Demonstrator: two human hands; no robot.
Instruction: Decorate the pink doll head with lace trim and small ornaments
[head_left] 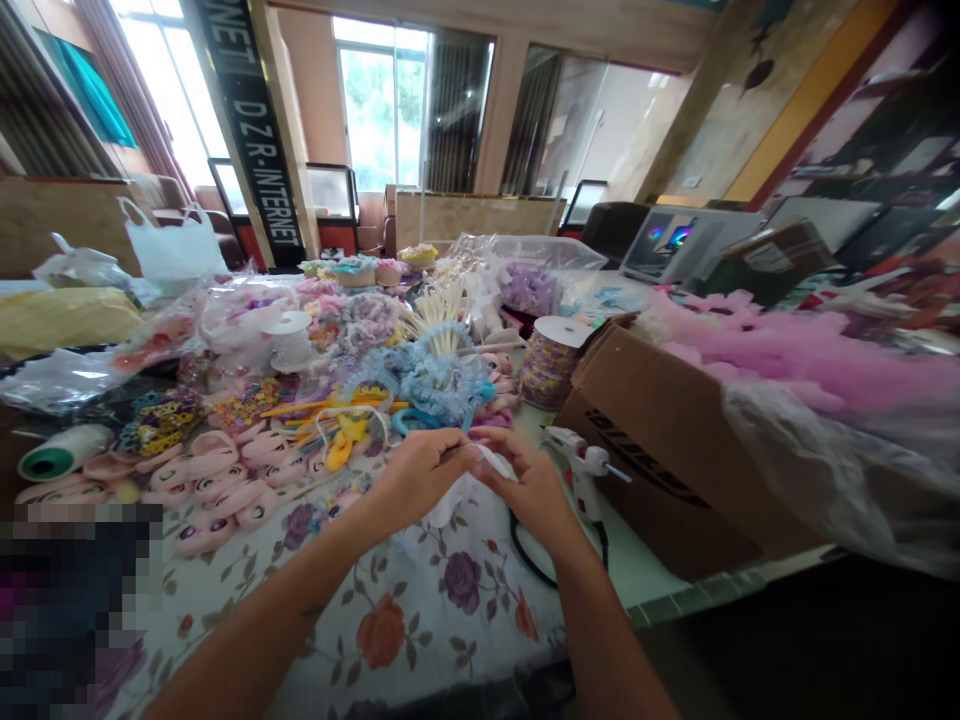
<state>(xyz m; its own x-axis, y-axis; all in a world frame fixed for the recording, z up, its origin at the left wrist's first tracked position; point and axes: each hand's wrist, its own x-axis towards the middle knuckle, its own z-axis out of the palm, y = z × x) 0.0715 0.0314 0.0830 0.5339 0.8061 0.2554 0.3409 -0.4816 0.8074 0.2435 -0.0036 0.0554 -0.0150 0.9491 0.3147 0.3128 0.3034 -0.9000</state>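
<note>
Above the flowered tablecloth [390, 590], my left hand [420, 478] and my right hand [529, 490] meet at the fingertips. Both pinch a thin white piece [496, 462], which looks like cloth; its lower part hangs below the left fingers. The fingers partly cover it, so its full shape is hidden. Just beyond my hands lies a light-blue ruffled bundle [442, 385] with pale sticks [442, 315] standing up from it. To the right of my right hand rests a white glue gun [581, 460] with a black cord.
Several pink doll-face pieces [217, 490] and yellow ornaments [349, 440] lie at left, near a thread cone [66, 452]. A ribbon spool [551, 360] stands behind the glue gun. A cardboard box [660, 440] with pink tulle [817, 345] blocks the right side.
</note>
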